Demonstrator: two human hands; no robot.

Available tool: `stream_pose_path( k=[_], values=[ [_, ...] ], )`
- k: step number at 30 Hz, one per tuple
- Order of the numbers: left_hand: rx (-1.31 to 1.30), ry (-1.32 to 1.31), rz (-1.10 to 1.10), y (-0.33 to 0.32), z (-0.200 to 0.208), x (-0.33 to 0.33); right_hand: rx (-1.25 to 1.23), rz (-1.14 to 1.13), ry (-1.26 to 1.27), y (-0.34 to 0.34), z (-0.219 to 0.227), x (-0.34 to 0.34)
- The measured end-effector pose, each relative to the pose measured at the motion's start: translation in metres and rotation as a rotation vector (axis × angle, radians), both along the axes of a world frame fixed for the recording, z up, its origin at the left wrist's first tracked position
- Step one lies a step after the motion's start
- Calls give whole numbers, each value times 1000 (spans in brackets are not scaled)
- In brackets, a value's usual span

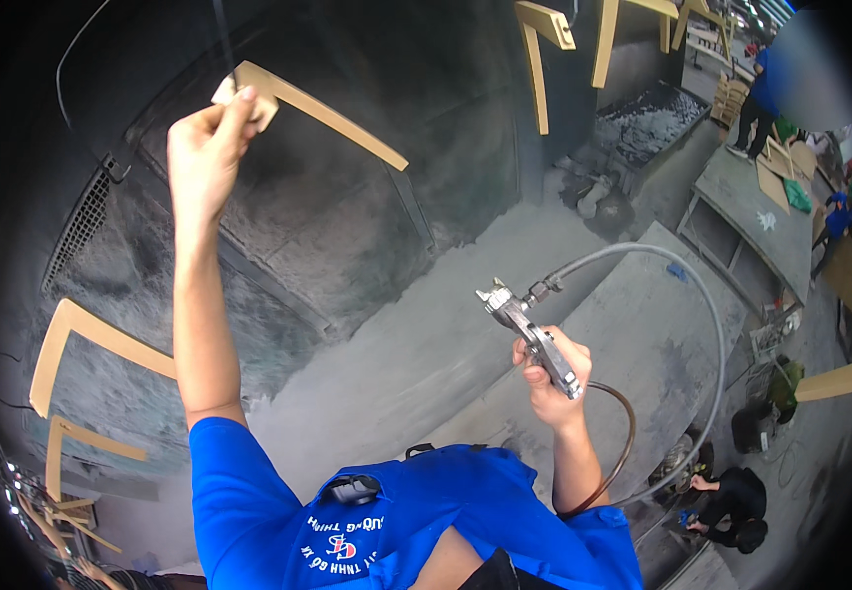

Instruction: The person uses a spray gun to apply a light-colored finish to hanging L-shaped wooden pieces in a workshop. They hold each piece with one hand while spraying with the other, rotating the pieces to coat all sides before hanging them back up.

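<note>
High on the left, my left hand (pixel 202 162) is closed round the end of a light wooden L-shaped frame piece (pixel 337 123). That piece hangs near a thin dark rod at its corner, and its long arm slants down to the right. My right hand (pixel 559 383) is wrapped round the handle of a metal spray gun (pixel 524 324) at chest height, its nozzle end tipped up and to the left, apart from the wood. A grey hose (pixel 706 285) and a brown hose (pixel 628 423) loop away from the gun. No spray can be made out.
More wooden frame pieces hang at the left (pixel 101 329) and upper right (pixel 536 84). A dark, dust-coated booth wall (pixel 347 226) stands ahead. At right are a grey workbench (pixel 756 211), a crouching person (pixel 736 506) and other people farther off.
</note>
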State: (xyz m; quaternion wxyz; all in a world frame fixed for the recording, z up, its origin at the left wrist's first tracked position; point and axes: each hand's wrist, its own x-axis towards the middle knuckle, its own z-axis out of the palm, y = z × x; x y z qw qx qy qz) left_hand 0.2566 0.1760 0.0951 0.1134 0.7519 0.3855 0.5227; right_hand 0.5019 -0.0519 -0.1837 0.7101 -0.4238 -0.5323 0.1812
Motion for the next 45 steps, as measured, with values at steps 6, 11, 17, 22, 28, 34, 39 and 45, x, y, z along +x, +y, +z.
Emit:
stream_pose_path(
  k=[6, 11, 17, 22, 28, 34, 39, 45],
  values=[
    [146, 56, -189, 31, -2, 42, -364, -162, -117, 2, -2, -7],
    [293, 171, -251, 86, -12, 91, -335, -215, -104, -1, 2, -4],
    [513, -497, 183, 152, -158, -4, -18, -305, -95, -18, 29, -6],
    [-616, -1253, 284, 194, -299, -146, 224, -39, 105, -36, 47, -18],
    [-1042, -1503, -648, 232, -352, -153, 250, -47, 37, -28, 52, -21],
    [-708, -1938, -715, 234, -359, -172, 150, -174, 3, -26, 57, -22],
    [-492, -1784, -556, 208, -350, -217, 77, -276, -93, -25, 79, -27],
    [-339, -1723, -389, 167, -346, -249, 356, 229, 40, -24, 92, -29]
  ],
)
